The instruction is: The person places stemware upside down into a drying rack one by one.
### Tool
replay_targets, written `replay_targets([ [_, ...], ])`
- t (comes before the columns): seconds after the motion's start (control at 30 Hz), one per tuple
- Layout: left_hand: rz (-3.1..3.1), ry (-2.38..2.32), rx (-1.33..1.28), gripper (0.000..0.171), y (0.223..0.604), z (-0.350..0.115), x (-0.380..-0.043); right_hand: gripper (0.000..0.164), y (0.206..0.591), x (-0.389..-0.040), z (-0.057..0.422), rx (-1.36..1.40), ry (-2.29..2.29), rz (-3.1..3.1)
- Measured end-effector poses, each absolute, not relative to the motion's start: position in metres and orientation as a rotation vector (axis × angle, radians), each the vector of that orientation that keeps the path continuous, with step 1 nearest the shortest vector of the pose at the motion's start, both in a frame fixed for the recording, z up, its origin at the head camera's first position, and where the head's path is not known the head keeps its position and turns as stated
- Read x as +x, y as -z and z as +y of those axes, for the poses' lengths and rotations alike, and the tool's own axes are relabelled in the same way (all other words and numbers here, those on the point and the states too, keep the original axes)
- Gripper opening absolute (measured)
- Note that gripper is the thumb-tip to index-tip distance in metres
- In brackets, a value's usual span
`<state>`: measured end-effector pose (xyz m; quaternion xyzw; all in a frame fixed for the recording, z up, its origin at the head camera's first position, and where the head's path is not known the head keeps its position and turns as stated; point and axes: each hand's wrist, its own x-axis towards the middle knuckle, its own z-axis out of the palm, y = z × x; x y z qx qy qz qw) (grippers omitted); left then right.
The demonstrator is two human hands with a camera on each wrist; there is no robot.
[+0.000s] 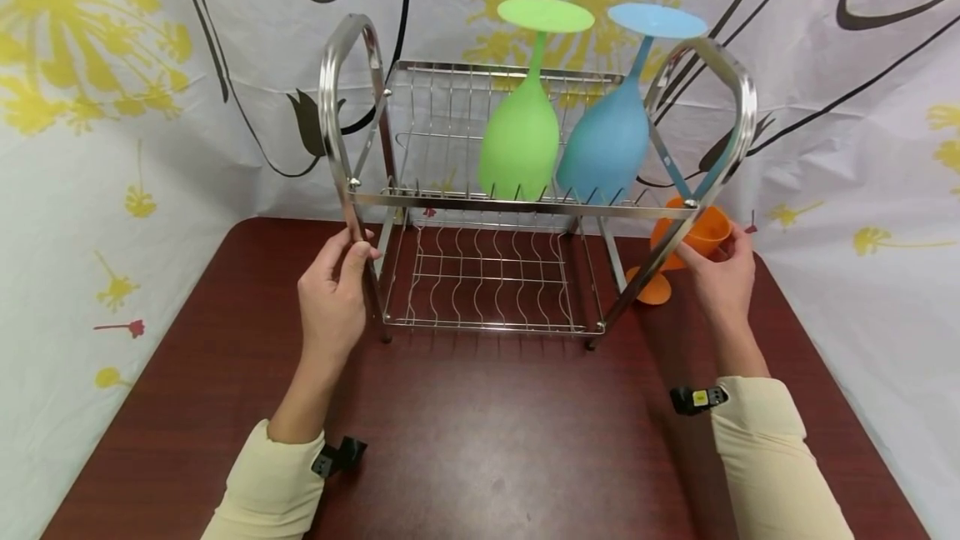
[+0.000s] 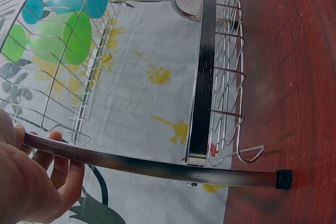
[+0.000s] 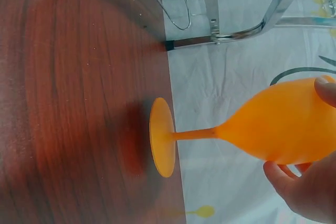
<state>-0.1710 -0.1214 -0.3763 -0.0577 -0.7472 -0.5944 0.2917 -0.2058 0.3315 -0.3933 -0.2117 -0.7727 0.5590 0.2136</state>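
Note:
My left hand (image 1: 333, 294) grips the left front leg of a two-tier metal dish rack (image 1: 480, 327); the left wrist view shows its fingers curled round the metal tube. Beyond the rack's right side, my right hand (image 1: 720, 277) holds an orange wine glass (image 3: 283, 124) by its bowl, upright with the foot down close over the table. Part of that glass is hidden behind the rack's right leg in the head view. On the upper tier a green wine glass (image 1: 520, 140) and a blue wine glass (image 1: 606, 140) stand upside down, side by side, the blue one leaning right.
The rack stands on a dark red wooden table (image 1: 480, 440). Its lower tier has a wavy wire grid (image 1: 487, 277). A white patterned cloth (image 1: 150, 173) hangs behind and along both sides of the table.

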Motion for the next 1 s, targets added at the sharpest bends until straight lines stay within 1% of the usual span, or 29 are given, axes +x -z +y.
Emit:
replay_targets([
  [0.17, -1.984, 1.588, -0.157, 0.026, 0.377, -0.12, -0.171, 0.069, 0.391, -0.2, 0.327, -0.524, -1.665, -2.078],
  [0.4, -1.971, 1.597, -0.158, 0.027, 0.378, -0.12, -0.171, 0.073, 0.383, -0.192, 0.32, -0.443, -1.687, -2.133],
  [0.8, -1.991, 1.574, -0.134, 0.027, 0.378, -0.121, -0.171, 0.07, 0.383, -0.181, 0.316, -0.202, -1.795, -2.055],
  [1.0, -1.988, 1.576, -0.133, 0.026, 0.378, -0.121, -0.171, 0.067, 0.381, -0.177, 0.315, -0.016, -1.863, -1.948],
])
